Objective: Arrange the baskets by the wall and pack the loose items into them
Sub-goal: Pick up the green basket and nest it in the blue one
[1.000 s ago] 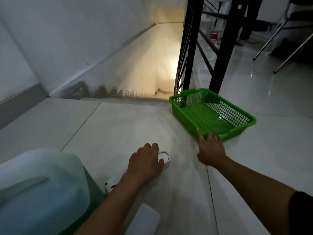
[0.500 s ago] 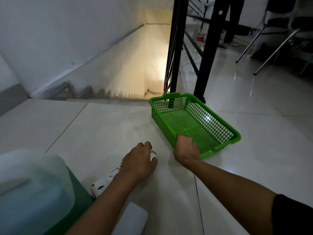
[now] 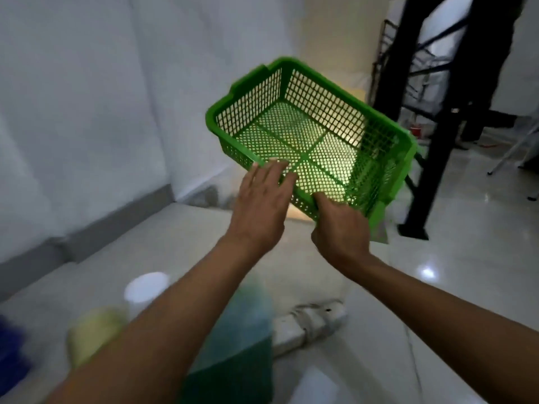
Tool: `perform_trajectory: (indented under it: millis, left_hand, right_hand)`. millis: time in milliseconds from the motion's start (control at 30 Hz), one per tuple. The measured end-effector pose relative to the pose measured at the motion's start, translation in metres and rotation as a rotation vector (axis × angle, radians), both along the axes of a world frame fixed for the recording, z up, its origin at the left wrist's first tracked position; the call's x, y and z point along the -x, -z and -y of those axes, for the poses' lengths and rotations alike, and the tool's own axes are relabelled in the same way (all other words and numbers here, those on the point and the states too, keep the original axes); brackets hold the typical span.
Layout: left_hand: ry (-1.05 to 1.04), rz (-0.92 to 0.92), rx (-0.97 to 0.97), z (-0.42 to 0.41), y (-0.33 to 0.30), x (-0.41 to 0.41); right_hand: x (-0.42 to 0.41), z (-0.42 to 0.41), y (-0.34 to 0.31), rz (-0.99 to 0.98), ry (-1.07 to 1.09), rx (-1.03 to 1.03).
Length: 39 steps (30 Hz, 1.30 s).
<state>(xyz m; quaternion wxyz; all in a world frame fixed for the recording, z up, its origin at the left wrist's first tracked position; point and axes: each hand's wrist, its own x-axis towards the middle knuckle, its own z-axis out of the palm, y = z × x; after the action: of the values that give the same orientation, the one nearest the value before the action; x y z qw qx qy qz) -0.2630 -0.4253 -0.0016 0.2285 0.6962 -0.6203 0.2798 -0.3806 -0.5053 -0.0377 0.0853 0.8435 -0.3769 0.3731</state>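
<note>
An empty green mesh basket is up in the air, tilted, in front of the white wall. My right hand is shut on its near rim, thumb inside the basket. Just to the left, my left hand lies on the same rim with its fingers spread over the edge. A white power strip with its cord wrapped round it lies on the floor below my arms. Beside it stands a clear jug of green liquid, partly hidden by my left forearm.
A white round lid, a blurred yellow object and something blue sit at the lower left. A flat white item lies at the bottom. A black railing post stands on the right, with the stairwell behind the basket. Grey skirting runs along the wall.
The basket has left the floor and hangs tilted in the air. My left hand let go of the power strip and moved up to the basket's rim. The view swung left and up.
</note>
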Motion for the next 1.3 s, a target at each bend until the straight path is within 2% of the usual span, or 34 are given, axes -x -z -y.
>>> perform_trajectory:
  millis: [167,233,367,600,767,867,1100,1300]
  left_hand:
    - [-0.321,0.177,0.031,-0.113,-0.04,-0.108]
    - [-0.454,0.19,0.011,-0.168,-0.047,-0.145]
    - [-0.627,0.122,-0.025,-0.281,-0.036,-0.197]
    - [-0.804,-0.112,-0.361,-0.42,0.03,-0.259]
    - [-0.892,-0.3,-0.456,-0.467,0.101,-0.284]
    - [-0.902,-0.34,-0.452,-0.482,0.133,-0.292]
    - [-0.863,-0.596,-0.431,-0.481,0.188,-0.3]
    - [-0.865,-0.615,-0.7,-0.468,0.23,-0.285]
  right_hand:
    - [-0.078,-0.065,-0.032,0.034,-0.244,0.195]
    - [-0.112,-0.098,-0.038,0.019,-0.347,0.252]
    - [-0.178,-0.169,-0.042,-0.036,-0.552,0.342]
    - [-0.288,-0.279,-0.012,-0.243,-0.684,0.298]
    - [-0.337,-0.33,0.028,-0.451,-0.691,0.18]
    - [-0.352,-0.349,0.062,-0.539,-0.673,0.091]
    - [-0.344,-0.351,0.119,-0.774,-0.783,-0.197]
    - [-0.346,-0.344,0.139,-1.001,-0.72,-0.285]
